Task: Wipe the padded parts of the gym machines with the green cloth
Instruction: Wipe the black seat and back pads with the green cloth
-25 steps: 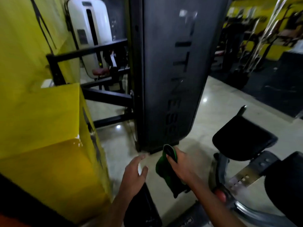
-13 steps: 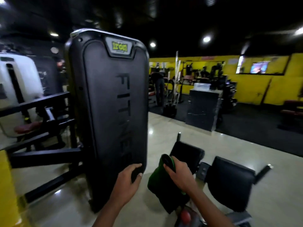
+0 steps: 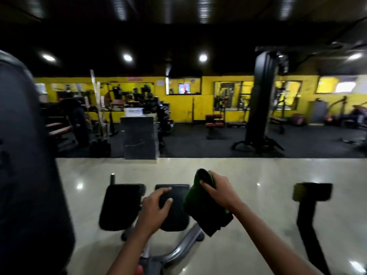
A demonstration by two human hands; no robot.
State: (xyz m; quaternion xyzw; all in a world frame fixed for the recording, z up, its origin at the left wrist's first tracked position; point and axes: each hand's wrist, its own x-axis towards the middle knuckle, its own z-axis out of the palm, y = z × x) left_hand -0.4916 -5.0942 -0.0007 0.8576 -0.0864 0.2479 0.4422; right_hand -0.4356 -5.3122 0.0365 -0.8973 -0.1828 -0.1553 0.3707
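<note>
Green cloth [image 3: 206, 207] bunched within curled right hand [image 3: 220, 192] fingers; left hand [image 3: 155, 209] fingers spread over black pad [image 3: 176, 215].

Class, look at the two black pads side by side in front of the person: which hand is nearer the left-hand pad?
Left. The left hand rests on the neighbouring pad, beside the left-hand pad; the right hand, gripping the green cloth, is farther right.
</note>
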